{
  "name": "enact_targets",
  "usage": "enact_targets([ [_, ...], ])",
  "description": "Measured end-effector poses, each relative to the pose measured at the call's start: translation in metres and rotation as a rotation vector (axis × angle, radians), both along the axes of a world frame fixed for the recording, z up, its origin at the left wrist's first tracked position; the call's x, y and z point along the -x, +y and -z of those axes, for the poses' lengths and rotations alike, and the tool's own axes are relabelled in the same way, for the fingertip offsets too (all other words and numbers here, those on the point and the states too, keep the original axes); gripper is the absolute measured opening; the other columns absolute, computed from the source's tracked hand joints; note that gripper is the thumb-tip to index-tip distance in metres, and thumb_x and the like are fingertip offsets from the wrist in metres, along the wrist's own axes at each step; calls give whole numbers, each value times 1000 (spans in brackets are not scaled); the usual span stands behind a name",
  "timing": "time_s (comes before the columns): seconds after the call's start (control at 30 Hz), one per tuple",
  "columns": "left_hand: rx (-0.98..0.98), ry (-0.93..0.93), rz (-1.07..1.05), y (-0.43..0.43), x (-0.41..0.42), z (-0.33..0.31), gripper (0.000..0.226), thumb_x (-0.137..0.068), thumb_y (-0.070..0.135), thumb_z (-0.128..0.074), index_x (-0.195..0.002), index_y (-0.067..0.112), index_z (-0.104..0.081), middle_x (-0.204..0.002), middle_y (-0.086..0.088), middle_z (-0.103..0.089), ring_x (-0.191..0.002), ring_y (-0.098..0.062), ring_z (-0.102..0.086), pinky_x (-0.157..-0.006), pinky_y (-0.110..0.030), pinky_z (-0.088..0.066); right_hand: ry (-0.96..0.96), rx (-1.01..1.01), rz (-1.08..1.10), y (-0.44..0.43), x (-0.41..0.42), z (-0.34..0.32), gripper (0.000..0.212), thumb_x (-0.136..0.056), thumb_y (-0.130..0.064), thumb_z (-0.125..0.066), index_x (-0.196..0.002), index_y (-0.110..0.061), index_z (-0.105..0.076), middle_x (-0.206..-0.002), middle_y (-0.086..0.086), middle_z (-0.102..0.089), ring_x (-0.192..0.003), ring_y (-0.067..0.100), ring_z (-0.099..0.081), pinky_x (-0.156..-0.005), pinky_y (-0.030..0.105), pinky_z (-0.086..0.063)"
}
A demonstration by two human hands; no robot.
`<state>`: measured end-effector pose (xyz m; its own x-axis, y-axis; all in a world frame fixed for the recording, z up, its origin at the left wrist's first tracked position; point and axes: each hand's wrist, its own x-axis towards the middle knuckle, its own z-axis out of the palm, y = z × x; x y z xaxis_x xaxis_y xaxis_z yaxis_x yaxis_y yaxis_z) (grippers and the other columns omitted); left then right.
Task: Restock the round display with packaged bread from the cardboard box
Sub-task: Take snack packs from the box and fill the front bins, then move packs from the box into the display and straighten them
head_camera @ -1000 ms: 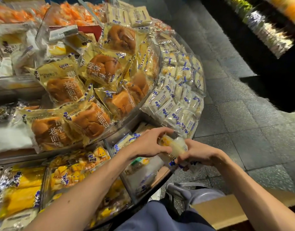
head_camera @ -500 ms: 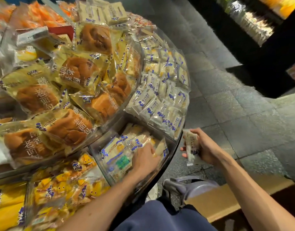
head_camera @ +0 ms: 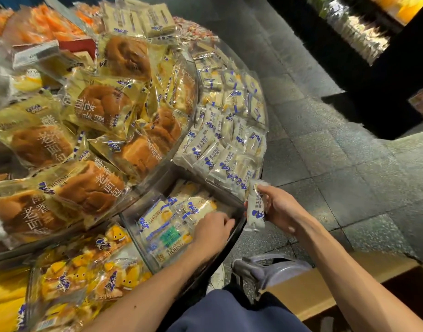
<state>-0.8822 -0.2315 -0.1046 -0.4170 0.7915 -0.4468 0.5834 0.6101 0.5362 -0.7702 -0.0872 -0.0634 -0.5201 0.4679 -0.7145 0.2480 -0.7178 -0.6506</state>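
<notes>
The packet [head_camera: 255,207] is being gripped by the right hand [head_camera: 281,209], fingers curled round it. It is now being held closer to the white stack [head_camera: 220,159] than half a second ago. The left hand [head_camera: 211,230] is still being kept in the clear bin [head_camera: 130,221], fingers bent onto packets; a grip cannot be told. "HORSH" is being shown on wrappers, "老面包" on the loaves [head_camera: 90,188].

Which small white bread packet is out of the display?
The upright packet pinched in the right hand, just beyond the display rim; the rest lie stacked inside it.
</notes>
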Motion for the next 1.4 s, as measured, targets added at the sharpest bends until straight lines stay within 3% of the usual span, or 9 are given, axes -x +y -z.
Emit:
enact_targets([
  [0.1,-141,-417,-203,15,1,-25,52,-99,59,-41,-64,24,-56,-61,10,-57,-59,-9,-51,-63,-31,-40,6,-86,14,2,6,0,26,-102,-21,-52,-121,-4,-56,-88,10,-75,-66,16,-70,-61,34,-56],
  [0.27,-252,-497,-279,26,9,-27,19,-78,40,-80,-92,32,-71,-74,3,-74,-66,-8,-66,-79,-40,-56,-6,-140,39,12,15,5,26,-99,-25,-58,-118,-8,-50,-96,11,-75,-82,24,-70,-69,41,-57],
  [0.43,-308,-227,-234,49,25,-36,46,-82,35,-78,-123,27,-60,-57,11,-63,-60,9,-58,-62,-4,-36,-178,-459,-56,40,26,10,25,-91,-31,-70,-99,-11,-58,-93,9,-66,-76,16,-60,-62,28,-51],
  [0.6,-304,30,58,80,30,-40,56,-95,30,-66,-145,25,-43,-67,3,-60,-60,-9,-53,-75,-27,-53,-393,-839,-254,73,41,23,35,-90,-42,-69,-111,-15,-61,-91,-2,-65,-79,12,-60,-71,29,-46],
  [0.77,-64,325,319,93,31,-27,57,-101,46,-50,-151,27,-32,-100,-15,-70,-93,-33,-67,-72,-38,-48,-549,-943,-409,77,47,41,40,-89,-47,-67,-114,-16,-59,-101,1,-68,-85,18,-63,-77,34,-50],
  [0.93,53,574,489,88,33,-22,66,-102,54,-37,-158,29,-12,-106,-15,-67,-93,-32,-69,-65,-36,-44,-604,-941,-260,64,31,38,55,-87,-52,-67,-124,-16,-48,-111,7,-67,-100,29,-64,-87,45,-52],
  [1.1,-159,443,438,89,19,-47,47,-104,41,-44,-146,22,-35,-88,-6,-62,-77,-27,-59,-59,-32,-37,-580,-958,-26,17,-43,6,18,-89,-34,-66,-88,-16,-66,-81,-2,-68,-79,19,-65,-75,39,-54],
  [1.27,-607,105,485,101,-93,-69,24,-98,37,-58,-105,15,-62,-79,-9,-71,-78,-33,-66,-69,-41,-51,-702,-840,329,-91,-180,6,16,-89,-29,-68,-75,-24,-63,-63,-10,-59,-58,2,-51,-59,23,-42],
  [1.4,-479,-143,734,70,-227,-49,20,-95,39,-61,-90,19,-63,-71,0,-63,-73,-26,-62,-64,-34,-46,-939,-469,491,-200,-303,50,13,-92,-27,-68,-81,-21,-64,-76,-4,-63,-68,11,-57,-59,25,-44],
])
